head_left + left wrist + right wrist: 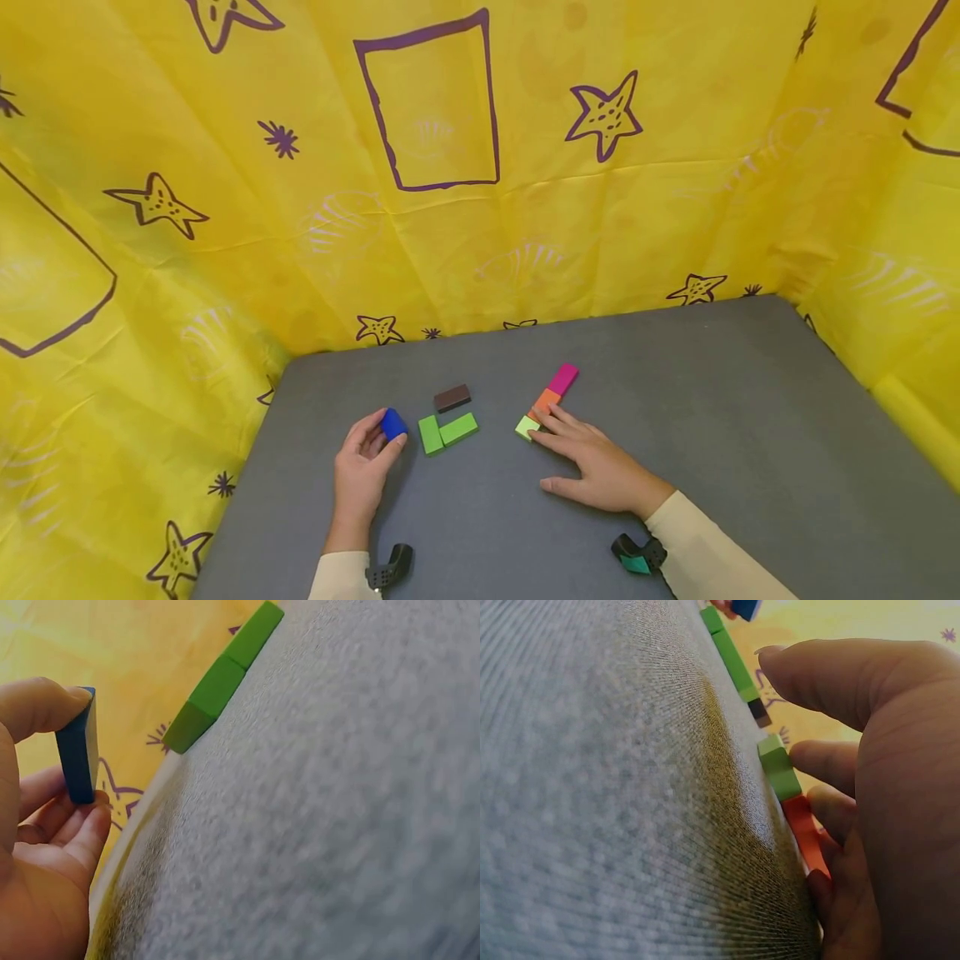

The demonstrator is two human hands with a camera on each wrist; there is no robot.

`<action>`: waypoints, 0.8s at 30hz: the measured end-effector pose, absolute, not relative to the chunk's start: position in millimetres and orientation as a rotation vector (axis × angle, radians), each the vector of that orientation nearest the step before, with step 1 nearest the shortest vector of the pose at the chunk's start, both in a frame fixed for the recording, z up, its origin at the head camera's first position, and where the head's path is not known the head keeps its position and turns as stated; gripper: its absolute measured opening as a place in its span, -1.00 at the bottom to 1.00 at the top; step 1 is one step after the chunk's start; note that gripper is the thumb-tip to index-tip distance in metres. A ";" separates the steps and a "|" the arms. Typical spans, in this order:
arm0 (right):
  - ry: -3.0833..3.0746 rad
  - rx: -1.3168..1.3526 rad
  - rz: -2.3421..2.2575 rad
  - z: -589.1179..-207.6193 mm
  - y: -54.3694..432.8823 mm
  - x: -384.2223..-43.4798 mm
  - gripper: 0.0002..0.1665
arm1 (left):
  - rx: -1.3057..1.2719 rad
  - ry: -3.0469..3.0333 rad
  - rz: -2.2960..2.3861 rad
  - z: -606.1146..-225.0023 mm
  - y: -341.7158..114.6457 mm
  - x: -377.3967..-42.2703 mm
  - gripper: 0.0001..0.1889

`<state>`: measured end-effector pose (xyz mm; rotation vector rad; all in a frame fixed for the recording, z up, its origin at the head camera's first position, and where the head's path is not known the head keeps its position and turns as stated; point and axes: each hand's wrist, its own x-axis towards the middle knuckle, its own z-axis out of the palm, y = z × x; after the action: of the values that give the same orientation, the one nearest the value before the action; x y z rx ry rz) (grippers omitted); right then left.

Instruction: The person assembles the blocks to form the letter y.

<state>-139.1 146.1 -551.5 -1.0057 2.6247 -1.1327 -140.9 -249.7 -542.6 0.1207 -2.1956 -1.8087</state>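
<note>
Between thumb and fingers, my left hand [362,471] pinches a blue block [393,424] at the left of the grey table; the left wrist view shows this blue block [78,754] held on edge. My right hand [600,467] has its fingers stretched out over a row of blocks, fingertips right at the light green block [527,428] and the orange block [544,403]. Beyond them a magenta block [564,379] continues the row. In the right wrist view the thumb stands apart from the light green block [779,769].
Two green blocks [458,429] lie at an angle to each other, right of the blue block. A dark brown block [452,398] lies just behind them. The grey table [720,400] meets a yellow patterned cloth [450,250] at the back and sides.
</note>
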 end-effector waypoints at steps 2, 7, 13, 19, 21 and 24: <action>2.622 -1.004 -1.128 -551.1 145.5 -139.2 -0.13 | 0.102 -2.187 -1.812 -542.2 -247.8 -141.3 -0.43; 2.626 -0.994 -1.122 -550.6 144.8 -139.1 -0.13 | -0.003 -2.170 -1.808 -538.5 -239.9 -143.6 -0.43; 2.623 -0.991 -1.134 -549.4 145.4 -138.8 -0.13 | -0.142 -2.174 -1.793 -535.1 -228.4 -146.6 -0.43; 2.625 -0.998 -1.129 -550.0 146.2 -139.7 -0.13 | -0.213 -2.200 -1.804 -532.9 -216.3 -149.2 -0.41; 2.626 -0.996 -1.125 -550.5 146.3 -139.8 -0.13 | -0.231 -2.205 -1.815 -531.8 -211.1 -150.7 -0.41; 2.626 -0.997 -1.123 -551.1 146.3 -139.7 -0.12 | -0.265 -2.216 -1.820 -530.5 -201.9 -153.7 -0.40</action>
<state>-139.7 146.3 -551.1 -0.9973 2.6256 -1.1227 -153.7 -201.9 -530.5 -0.2651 -2.2162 -1.8196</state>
